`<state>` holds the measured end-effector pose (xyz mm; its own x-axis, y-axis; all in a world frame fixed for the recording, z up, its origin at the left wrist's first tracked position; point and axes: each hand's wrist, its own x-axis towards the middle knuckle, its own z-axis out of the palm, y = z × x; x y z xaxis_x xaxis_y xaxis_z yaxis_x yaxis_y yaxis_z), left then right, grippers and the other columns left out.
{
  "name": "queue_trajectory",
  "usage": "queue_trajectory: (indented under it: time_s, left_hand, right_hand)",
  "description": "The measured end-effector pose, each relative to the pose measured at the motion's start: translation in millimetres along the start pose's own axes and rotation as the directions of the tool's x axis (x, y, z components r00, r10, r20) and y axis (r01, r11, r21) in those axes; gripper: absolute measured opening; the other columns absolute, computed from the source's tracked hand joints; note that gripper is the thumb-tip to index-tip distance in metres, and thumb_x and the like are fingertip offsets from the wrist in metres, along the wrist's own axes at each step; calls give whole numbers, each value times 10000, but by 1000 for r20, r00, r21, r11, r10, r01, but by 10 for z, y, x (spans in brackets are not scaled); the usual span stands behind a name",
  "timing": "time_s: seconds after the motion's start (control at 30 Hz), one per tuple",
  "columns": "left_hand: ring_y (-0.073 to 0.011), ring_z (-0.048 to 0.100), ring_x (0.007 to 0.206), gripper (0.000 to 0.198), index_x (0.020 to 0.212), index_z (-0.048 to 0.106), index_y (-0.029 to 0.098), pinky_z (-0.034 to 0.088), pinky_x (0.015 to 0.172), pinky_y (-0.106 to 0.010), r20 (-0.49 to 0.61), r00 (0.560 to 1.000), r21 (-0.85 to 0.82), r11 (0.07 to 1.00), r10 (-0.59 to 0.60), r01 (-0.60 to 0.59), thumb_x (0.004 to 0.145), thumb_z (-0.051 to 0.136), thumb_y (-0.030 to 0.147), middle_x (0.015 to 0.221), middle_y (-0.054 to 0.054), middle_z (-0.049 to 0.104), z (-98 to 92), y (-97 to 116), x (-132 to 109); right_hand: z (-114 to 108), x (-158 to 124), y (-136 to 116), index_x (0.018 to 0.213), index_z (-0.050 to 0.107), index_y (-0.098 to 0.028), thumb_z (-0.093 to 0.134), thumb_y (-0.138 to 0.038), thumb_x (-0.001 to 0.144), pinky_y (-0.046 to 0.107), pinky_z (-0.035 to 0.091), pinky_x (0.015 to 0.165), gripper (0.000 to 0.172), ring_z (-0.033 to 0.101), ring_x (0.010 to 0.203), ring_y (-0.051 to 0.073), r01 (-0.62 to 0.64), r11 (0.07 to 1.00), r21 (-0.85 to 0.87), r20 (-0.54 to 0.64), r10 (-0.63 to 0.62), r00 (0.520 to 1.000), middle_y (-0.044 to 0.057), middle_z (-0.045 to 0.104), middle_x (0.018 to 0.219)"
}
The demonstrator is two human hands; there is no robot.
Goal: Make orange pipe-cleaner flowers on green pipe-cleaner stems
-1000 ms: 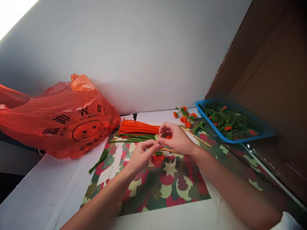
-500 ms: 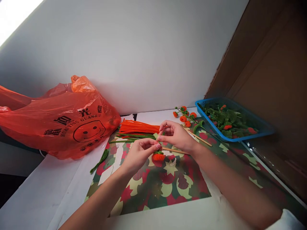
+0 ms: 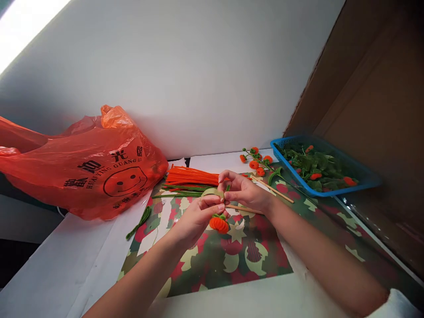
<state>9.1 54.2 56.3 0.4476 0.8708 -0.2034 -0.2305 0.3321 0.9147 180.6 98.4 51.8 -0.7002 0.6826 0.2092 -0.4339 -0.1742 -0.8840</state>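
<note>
your left hand [image 3: 198, 216] has the orange flower [image 3: 219, 225] pinched by the stem, bloom hanging upside down, and your right hand [image 3: 247, 193] is clamped on it just above, by that pale green strip [image 3: 212, 191].

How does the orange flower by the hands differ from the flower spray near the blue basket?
The single flower shows one orange head, while the flower spray carries several. The single flower hangs head down below the left hand; the flower spray lies on the table. The flower spray has long green leaves, whereas none show on the single flower. Both pair orange heads with green parts.
</note>
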Motion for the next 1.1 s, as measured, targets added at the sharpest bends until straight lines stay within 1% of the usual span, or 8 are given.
queue_trajectory:
  time_s: [0.2, 0.37, 0.47, 0.6, 0.7, 0.8, 0.93, 1.1]
  left_hand:
    - [-105, 572, 618, 161, 673, 659, 148, 421, 602, -202, -152, 984, 126, 990, 89, -70, 685, 744, 284, 610, 6, 638, 21, 32, -14]
    - [-135, 599, 638, 162, 705, 652, 162, 429, 590, -230, -305, 925, 421, 903, 229, -85, 738, 684, 318, 677, -11, 670, 31, 39, -28]
    - [-165, 627, 666, 148, 721, 659, 173, 441, 638, -271, -279, 850, 733, 671, 448, -112, 794, 613, 294, 709, -20, 696, 31, 43, -49]
    - [-166, 617, 610, 140, 708, 654, 194, 412, 711, -318, -114, 754, 950, 294, 647, -109, 816, 575, 233, 648, 11, 709, 41, 37, -87]
    - [-152, 589, 554, 157, 706, 649, 203, 402, 728, -327, -51, 742, 975, 195, 669, -109, 831, 556, 217, 606, 30, 701, 60, 29, -113]
    - [-162, 615, 606, 154, 729, 664, 200, 416, 694, -308, -84, 777, 954, 275, 623, -118, 833, 554, 230, 656, 11, 711, 76, 61, -131]
    - [-170, 623, 668, 172, 750, 665, 171, 441, 600, -263, -160, 913, 766, 631, 376, -125, 820, 597, 314, 712, -26, 693, 40, 183, -128]
    - [-137, 619, 678, 195, 713, 636, 160, 458, 670, -244, 139, 990, 252, 967, -3, -32, 761, 712, 333, 670, -3, 643, -150, 196, -49]
  right_hand:
    - [-42, 23, -65, 949, 552, -212, 589, -119, 703, 222, 412, 623, 265, 501, 631, 100, 62, 998, 11, -64, -61, 996, -37, 562, 706]
    - [-92, -3, -283, 840, 554, -219, 518, -190, 681, 261, 405, 677, 165, 503, 680, 135, 200, 975, -97, -375, -222, 900, -24, 541, 676]
    - [-6, -49, -393, 838, 590, -215, 536, -351, 782, 312, 410, 766, 156, 549, 860, 183, 69, 887, -457, -415, -282, 865, 25, 613, 864]
    - [172, -48, -308, 849, 665, -215, 732, -433, 676, 381, 368, 894, 287, 534, 1024, 255, -247, 496, -833, -413, -259, 873, 49, 650, 979]
    - [209, 0, -146, 808, 691, -205, 727, -403, 702, 345, 406, 837, 228, 575, 950, 229, -224, 497, -838, -360, -197, 912, 44, 674, 932]
    - [163, 32, -62, 669, 678, -181, 722, -350, 725, 309, 419, 768, 183, 589, 818, 190, -166, 573, -803, -345, -219, 912, 25, 667, 769]
    - [90, 21, -95, 648, 686, -164, 747, -361, 716, 300, 427, 744, 217, 583, 758, 168, -93, 693, -715, -289, -172, 942, 21, 650, 718]
    - [60, 12, -94, 641, 680, -172, 787, -324, 689, 278, 452, 700, 193, 568, 716, 133, 56, 863, -503, -120, -134, 984, 14, 616, 747]
